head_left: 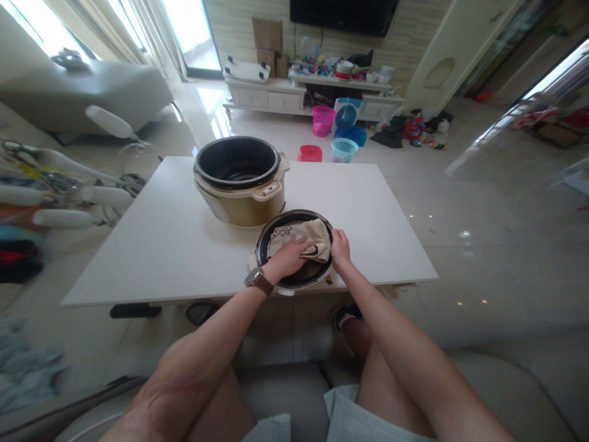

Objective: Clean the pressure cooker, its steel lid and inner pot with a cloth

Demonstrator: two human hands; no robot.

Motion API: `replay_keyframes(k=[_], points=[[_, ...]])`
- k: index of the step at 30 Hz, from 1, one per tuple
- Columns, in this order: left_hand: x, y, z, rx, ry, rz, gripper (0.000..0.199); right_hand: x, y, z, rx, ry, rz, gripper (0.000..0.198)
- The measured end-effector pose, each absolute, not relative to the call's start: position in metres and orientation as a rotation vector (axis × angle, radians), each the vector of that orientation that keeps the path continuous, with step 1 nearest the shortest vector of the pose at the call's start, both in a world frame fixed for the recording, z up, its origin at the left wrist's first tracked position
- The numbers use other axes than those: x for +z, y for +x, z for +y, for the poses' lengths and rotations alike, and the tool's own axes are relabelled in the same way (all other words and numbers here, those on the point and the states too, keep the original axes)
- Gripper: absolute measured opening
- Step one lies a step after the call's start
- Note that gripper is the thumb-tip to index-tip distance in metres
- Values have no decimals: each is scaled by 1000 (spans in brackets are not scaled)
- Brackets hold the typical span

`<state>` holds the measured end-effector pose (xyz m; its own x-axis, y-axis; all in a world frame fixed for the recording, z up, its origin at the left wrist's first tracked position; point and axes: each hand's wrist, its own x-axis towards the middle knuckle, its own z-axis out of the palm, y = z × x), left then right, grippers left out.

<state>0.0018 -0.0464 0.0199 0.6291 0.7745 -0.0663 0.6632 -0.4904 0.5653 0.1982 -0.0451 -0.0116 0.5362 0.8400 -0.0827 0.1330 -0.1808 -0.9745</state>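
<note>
The lid [313, 270] of an electric pressure cooker lies with its dark inner side up at the table's near edge. A folded beige cloth [317, 232] with a dark pattern rests inside its rim. My left hand [289, 258], a watch on its wrist, presses on the cloth with its fingers bent around part of it. With my right hand [340, 248] I grip the lid's right rim; some of those fingers are hidden behind it. Just beyond the lid, to the left, stands the gold and white pressure cooker body [243, 205], its top uncovered and a dark inner pot [237, 162] inside.
The white table [151, 245] has its near edge at my knees. Beyond it on the floor are a red stool [310, 153], a light blue basket [343, 150] and a pink basket [323, 121]. A cluttered TV cabinet [285, 100] lines the wall. An exercise machine [92, 196] stands left.
</note>
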Motion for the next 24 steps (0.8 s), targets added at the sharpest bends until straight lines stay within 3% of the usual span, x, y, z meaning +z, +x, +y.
replay_keyframes(k=[24], points=[[13, 1, -44, 303, 2321, 1071, 64, -13, 199, -45, 786, -1660, -846, 32]])
